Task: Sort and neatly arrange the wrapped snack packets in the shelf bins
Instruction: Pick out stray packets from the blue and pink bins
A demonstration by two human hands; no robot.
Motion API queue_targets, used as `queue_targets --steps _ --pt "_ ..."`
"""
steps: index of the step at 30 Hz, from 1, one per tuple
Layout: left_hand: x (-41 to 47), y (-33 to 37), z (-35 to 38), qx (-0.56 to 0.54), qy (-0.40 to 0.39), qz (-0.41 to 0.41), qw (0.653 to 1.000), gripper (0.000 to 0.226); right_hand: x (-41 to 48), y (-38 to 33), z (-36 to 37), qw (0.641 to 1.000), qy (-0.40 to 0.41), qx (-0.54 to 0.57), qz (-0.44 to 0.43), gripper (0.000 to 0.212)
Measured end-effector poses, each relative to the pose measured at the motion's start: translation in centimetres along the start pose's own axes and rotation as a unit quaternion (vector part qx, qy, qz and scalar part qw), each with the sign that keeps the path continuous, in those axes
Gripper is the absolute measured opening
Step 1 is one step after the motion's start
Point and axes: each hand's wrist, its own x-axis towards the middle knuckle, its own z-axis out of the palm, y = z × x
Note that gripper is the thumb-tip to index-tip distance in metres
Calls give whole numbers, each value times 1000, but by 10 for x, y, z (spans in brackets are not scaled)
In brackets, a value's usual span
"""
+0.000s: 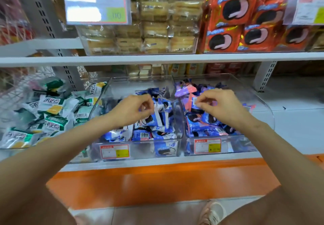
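Forearms [52, 154]: both reach from the near edge toward the lower shelf [289, 119]; a shoe [213, 212] shows on the floor beneath.
Left hand [133, 109]: above the middle bin [140, 79]; grip narrow, fingertips pinching the edge of a blue packet [162, 114].
Right hand [220, 105]: above the right bin [263, 102]; grip narrow, fingertips pinching the top of a pink packet [190, 100].
Middle bin: clear, on the lower shelf, heaped with blue-and-white packets; price label [114, 151] on its near wall.
Right bin: clear, just beside the middle bin, holding purple, blue and pink packets.
Green packets [52, 112]: loose heap, left of the middle bin.
Upper shelf [175, 58]: pale cakes [140, 31] in a clear bin, red packets [236, 23] to the right.
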Motion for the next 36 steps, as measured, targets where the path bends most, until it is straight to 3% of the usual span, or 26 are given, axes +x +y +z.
queue_targets --steps 2,4,6,8,15,21,23,26,28,33,36 --pt "-5 -21 2 80 -141 -33 986 16 4 -7 6 1000 -13 5 -17 5" --pt "-5 -33 11 175 -257 -45 949 30 8 -11 12 999 -35 13 -16 7" --pt "-4 -39 21 260 -299 -43 917 46 11 -16 16 999 -45 21 -9 12" --pt "-1 -43 27 292 -303 -51 906 58 15 -19 19 999 -44 26 -7 15" --pt "0 -62 42 289 -278 -68 914 58 26 -33 32 997 -67 19 -15 5" --pt "-8 -54 10 232 -140 -44 962 47 34 -50 49 993 -103 60 -24 4" --pt "-15 -52 -6 165 -89 -34 982 44 37 -58 58 991 -105 84 -21 9" --pt "-27 -48 -26 -21 -25 -23 999 39 43 -73 69 984 -137 116 20 41" --pt "-33 -44 -33 -84 11 -21 996 39 48 -83 75 970 -163 171 56 46" --pt "-43 -39 -44 -188 47 -85 977 53 64 -96 88 940 -124 306 90 20" --pt "-51 -43 -51 -309 60 -141 939 34 70 -102 93 928 -116 343 83 18"
